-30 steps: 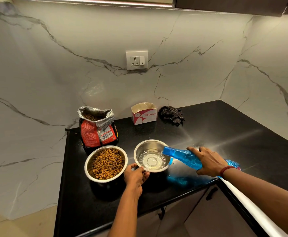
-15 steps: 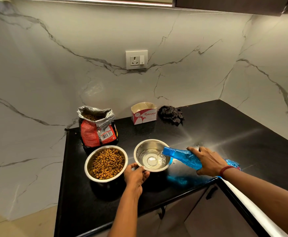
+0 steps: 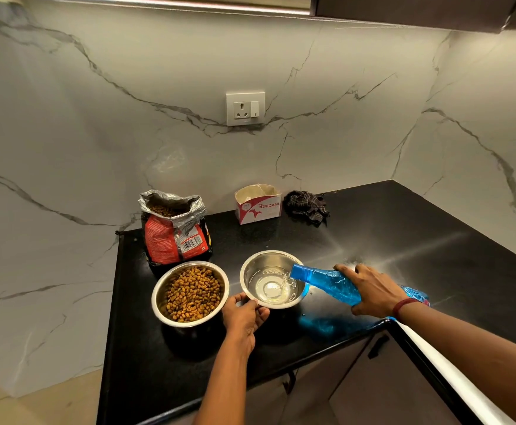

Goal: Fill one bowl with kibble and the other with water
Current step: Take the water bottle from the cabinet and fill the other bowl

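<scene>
In the head view, a glossy black stone bench (image 3: 403, 240) was seen set into a corner of white, grey-veined marble wall. Two round, polished steel bowls stood side by side near its front edge, close but apart. The left steel bowl (image 3: 158, 302) was heaped with small brown kibble pellets (image 3: 194, 294). The right steel bowl (image 3: 256, 265) held a shallow, rippled pool of clear water (image 3: 270, 289).

The near rim of the water bowl was gripped by the left hand (image 3: 243, 317), the thumb laid over the edge and the fingers curled beneath. A translucent blue plastic bottle (image 3: 327, 282) with a moulded, ridged body was clasped around its middle by the right hand (image 3: 370, 289). The bottle was tipped almost flat, its open neck held over the bowl's right rim, and a thin stream of water was seen leaving it. A red band (image 3: 402, 306) was worn at that wrist.

Behind the kibble bowl stood a crumpled red bag with a silver foil lining (image 3: 171, 237), its top open on more pellets. Further back, against the wall, a small open white-and-red cardboard box (image 3: 258, 207) and a bunched dark checked cloth (image 3: 307, 205) were placed. A white socket plate (image 3: 245, 108) was fixed to the marble above.
</scene>
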